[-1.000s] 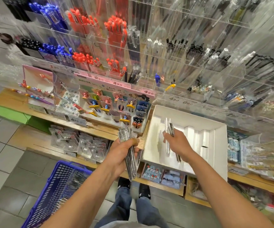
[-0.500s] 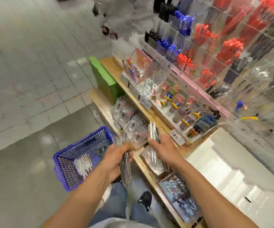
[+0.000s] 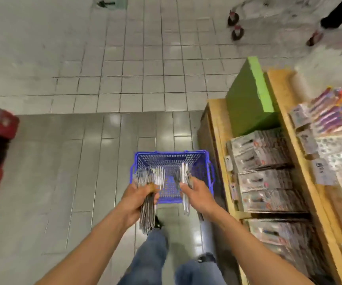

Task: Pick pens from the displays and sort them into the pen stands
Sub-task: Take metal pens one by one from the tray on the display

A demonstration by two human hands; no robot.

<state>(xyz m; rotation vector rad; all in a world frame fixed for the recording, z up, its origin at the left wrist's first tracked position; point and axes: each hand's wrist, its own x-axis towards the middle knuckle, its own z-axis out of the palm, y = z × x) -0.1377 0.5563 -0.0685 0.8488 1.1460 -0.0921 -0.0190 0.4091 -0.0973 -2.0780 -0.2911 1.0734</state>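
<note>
Left hand (image 3: 138, 199): gripping a thick bundle of pens (image 3: 148, 204), fingers wrapped around its middle — the ends are fanning out above and below the fist.
Right hand (image 3: 197, 195): pinching a smaller clutch of pens (image 3: 185, 189), held upright.
Basket (image 3: 171, 156): a blue basket is sitting on the tiled floor (image 3: 83, 79), directly under both hands; more pens seem to be lying inside, though blur is making that hard to tell.
Shelf (image 3: 223, 128): the wooden shelf with packaged stock is standing just beside the basket, to the right.
Pen stands: not showing here.
Risk: the left bundle is looking overfull — a loosening grip is likely to be spilling pens onto the floor beside the basket.
Second risk: dropping both lots together would be mixing the types.
</note>
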